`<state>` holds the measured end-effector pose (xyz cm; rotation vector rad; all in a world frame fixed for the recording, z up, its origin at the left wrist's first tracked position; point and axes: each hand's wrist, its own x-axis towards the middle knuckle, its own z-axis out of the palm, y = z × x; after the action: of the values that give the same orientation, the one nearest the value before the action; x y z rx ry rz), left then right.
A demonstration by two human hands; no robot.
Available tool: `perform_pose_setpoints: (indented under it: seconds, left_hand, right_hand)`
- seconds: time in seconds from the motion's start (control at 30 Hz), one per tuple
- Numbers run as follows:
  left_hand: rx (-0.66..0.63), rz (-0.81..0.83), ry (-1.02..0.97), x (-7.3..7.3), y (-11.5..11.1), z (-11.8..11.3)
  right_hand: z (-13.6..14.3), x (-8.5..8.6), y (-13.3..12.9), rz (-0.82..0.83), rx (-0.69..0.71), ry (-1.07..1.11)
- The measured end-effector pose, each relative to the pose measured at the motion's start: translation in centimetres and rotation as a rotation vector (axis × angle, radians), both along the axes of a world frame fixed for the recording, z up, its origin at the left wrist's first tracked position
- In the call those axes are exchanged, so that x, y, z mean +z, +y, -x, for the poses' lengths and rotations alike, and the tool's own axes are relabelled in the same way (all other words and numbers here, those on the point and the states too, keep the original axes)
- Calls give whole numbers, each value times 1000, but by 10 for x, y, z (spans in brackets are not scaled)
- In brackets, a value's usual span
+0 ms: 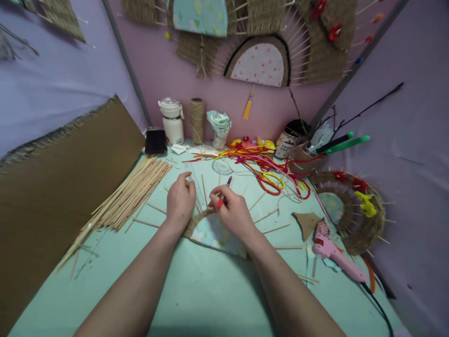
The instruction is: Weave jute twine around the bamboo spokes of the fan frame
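A half-round piece of floral cloth (210, 238) with a twine-wrapped rim lies on the pale green table (189, 290), and thin sticks (274, 230) fan out from it. My right hand (233, 208) is closed on a red pen (220, 202) above the middle of the piece. My left hand (181, 199) rests at the upper left of the rim, beside a clear ruler (192, 174); its fingers are bent, and what they press or hold is hidden.
A stick bundle (129, 196) lies left beside a brown board (77, 187). Behind are a white bottle (172, 122), twine spool (197, 119), colourful cords and scissors (271, 185). At right are a pink glue gun (338, 257) and a round woven piece (372, 224).
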<state>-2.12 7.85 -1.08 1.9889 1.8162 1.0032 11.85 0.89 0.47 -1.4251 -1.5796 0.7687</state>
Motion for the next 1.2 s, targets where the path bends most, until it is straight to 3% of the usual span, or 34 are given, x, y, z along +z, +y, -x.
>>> perform_pose_setpoints:
  seconds: [0.13, 0.23, 0.6, 1.2]
  left_hand:
    - [42, -37, -68, 1, 4, 6]
    - [48, -40, -76, 0, 5, 7]
    - [13, 39, 23, 0, 2, 2]
    - [-12, 69, 227, -8, 1, -6]
  right_hand:
    - [-5, -1, -21, 3, 287, -403]
    - [-9, -9, -32, 10, 349, -497]
    - [-1, -23, -36, 6, 123, -578]
    - [2, -25, -36, -2, 81, -576]
